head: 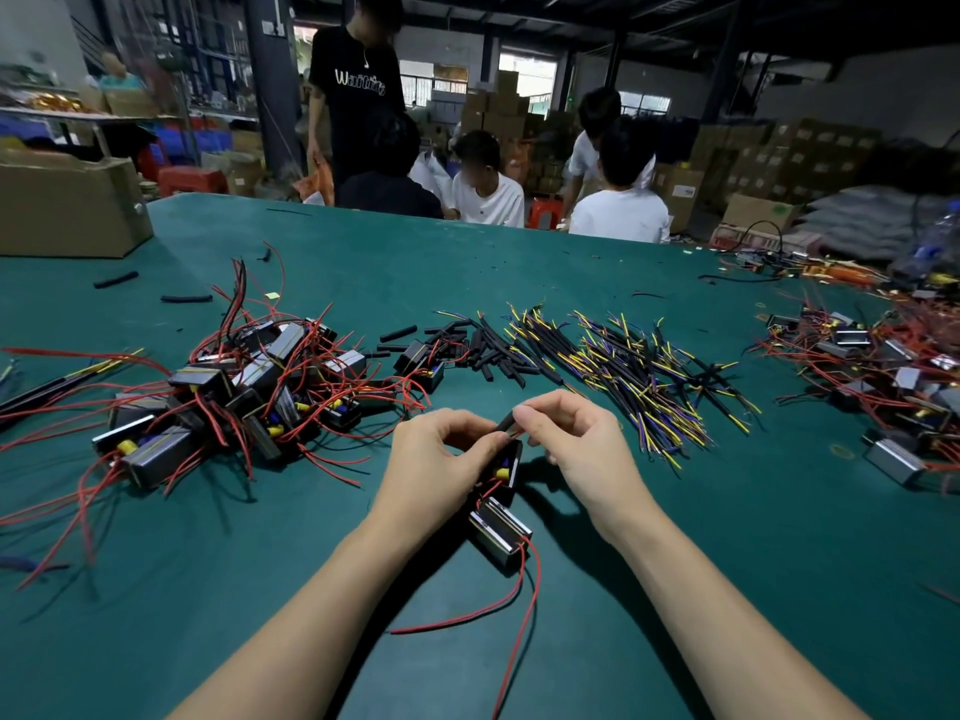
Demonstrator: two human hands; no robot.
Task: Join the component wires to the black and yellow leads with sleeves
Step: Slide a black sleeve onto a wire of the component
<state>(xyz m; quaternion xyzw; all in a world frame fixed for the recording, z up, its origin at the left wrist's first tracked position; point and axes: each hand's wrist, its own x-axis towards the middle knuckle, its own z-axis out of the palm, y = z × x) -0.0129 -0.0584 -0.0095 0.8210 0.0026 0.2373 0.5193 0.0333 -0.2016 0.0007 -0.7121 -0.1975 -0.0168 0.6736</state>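
Component, black with red wires, is gripped by the curled fingers of the left hand above the green table; a black sleeve is pinched by the right hand. Its long axis runs near to far. Black-and-yellow leads lie far right, cartons behind.

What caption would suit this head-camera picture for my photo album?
Both hands, left hand and right hand, pinch a black sleeve above a component on the green table.
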